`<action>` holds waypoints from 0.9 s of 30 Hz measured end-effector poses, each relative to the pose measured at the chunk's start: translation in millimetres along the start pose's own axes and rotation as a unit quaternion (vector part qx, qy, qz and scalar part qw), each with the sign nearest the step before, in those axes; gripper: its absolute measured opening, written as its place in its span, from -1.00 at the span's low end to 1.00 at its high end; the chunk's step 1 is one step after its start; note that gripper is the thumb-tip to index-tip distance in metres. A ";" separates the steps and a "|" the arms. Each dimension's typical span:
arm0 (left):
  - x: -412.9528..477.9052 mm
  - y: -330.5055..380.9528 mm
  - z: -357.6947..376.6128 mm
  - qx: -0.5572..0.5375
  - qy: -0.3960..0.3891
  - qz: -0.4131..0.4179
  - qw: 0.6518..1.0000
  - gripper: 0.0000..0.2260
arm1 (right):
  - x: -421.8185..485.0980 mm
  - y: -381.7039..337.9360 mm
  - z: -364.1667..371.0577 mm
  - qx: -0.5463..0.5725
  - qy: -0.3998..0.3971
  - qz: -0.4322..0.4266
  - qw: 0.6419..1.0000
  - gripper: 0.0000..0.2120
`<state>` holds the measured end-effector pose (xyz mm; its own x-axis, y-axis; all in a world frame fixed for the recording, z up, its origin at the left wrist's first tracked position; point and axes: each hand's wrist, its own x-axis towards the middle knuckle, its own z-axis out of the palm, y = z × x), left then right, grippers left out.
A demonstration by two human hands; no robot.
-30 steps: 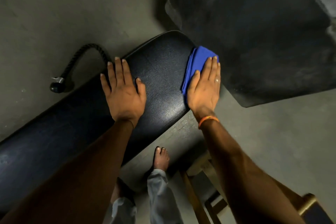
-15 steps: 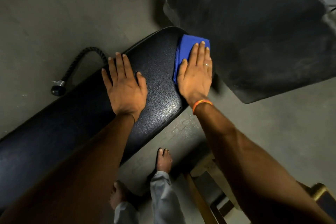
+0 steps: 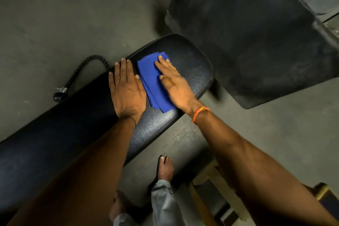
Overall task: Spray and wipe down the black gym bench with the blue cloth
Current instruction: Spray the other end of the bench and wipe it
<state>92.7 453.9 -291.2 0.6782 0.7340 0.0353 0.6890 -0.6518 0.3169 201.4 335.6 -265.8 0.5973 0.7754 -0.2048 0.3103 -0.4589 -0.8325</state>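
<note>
Since half a second ago the folded blue cloth (image 3: 153, 80) has slid from the rounded end of the pad, at the edge nearest the hanging bag, across toward the far long edge, and the right hand (image 3: 172, 80) has swept with it, now blurred with motion. That right hand lies flat and open on the cloth, fingers stretched toward 11 o'clock, pressing down rather than gripping; an orange band (image 3: 200, 113) circles its wrist. Blue fabric shows beyond the fingertips and trails back toward 5 o'clock below the palm. Just beside it, at 9 o'clock of the cloth, the left hand (image 3: 126, 90) is likewise open and flat, palm down on the black padded gym counter (image 3: 192, 64), its thumb edge touching or nearly touching the cloth, holding nothing. Running from 8 o'clock up to 1 o'clock, the counter's pebbled vinyl catches light near its rounded end. Off that end, at 2 o'clock, hangs a large dusty black bag (image 3: 247, 33). On the grey concrete floor (image 3: 55, 24), at 9 o'clock of the hands, lies a black braided rope (image 3: 82, 68) ending in a metal clip and a rubber knob. Below the counter, at 6 o'clock, a bare foot (image 3: 165, 169) stands under a pale grey trouser leg (image 3: 165, 200).
</note>
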 end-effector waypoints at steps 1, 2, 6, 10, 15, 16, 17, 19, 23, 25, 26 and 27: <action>-0.4 0.3 0.2 -0.010 0.008 0.001 1.000 -0.51 | 4.7 1.7 -7.9 0.058 0.021 0.022 0.998 -0.54; -1.1 0.8 0.0 -0.026 0.018 0.000 1.000 -0.51 | 10.4 6.2 -18.7 0.076 0.057 0.035 0.995 -0.55; -3.1 4.1 -4.5 -0.080 0.040 0.035 0.995 -0.47 | 26.7 37.3 -60.5 -0.131 0.150 0.043 0.979 -0.45; -6.6 8.3 -3.2 -0.018 -0.015 0.219 0.975 -0.41 | 26.8 58.3 -58.7 -0.262 0.165 0.059 0.949 -0.45; -16.5 31.8 -3.8 0.095 -0.051 0.218 0.970 -0.49 | 28.5 65.1 -56.8 -0.300 0.161 0.056 0.939 -0.44; -17.3 44.8 -4.7 0.099 -0.045 0.180 0.978 -0.47 | 28.6 65.3 -57.1 -0.304 0.157 0.056 0.938 -0.44; -16.5 58.8 -3.3 0.089 -0.039 0.138 0.986 -0.47 | 28.7 65.6 -56.9 -0.307 0.155 0.055 0.937 -0.44; -9.8 82.7 4.4 0.057 -0.031 0.065 0.996 -0.45 | 29.5 66.5 -56.9 -0.311 0.153 0.048 0.937 -0.44; 14.6 91.7 25.2 0.085 -0.042 0.050 0.994 -0.39 | 31.4 70.3 -57.6 -0.311 0.160 0.049 0.935 -0.43; 36.8 88.7 30.1 0.101 -0.050 0.075 0.991 -0.39 | 32.7 72.2 -56.7 -0.303 0.162 0.047 0.938 -0.43; 49.1 88.1 30.8 0.101 -0.055 0.086 0.990 -0.39 | 33.0 72.8 -56.6 -0.299 0.162 0.047 0.939 -0.43; 59.0 88.0 31.0 0.100 -0.059 0.092 0.989 -0.39 | 33.0 73.1 -56.8 -0.297 0.162 0.048 0.940 -0.43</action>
<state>201.2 433.9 -290.7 0.8135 0.5803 -0.0395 0.5804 -0.8054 0.1206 285.7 303.1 -304.2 0.8080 0.5890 -0.0173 0.5436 -0.7563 -0.3641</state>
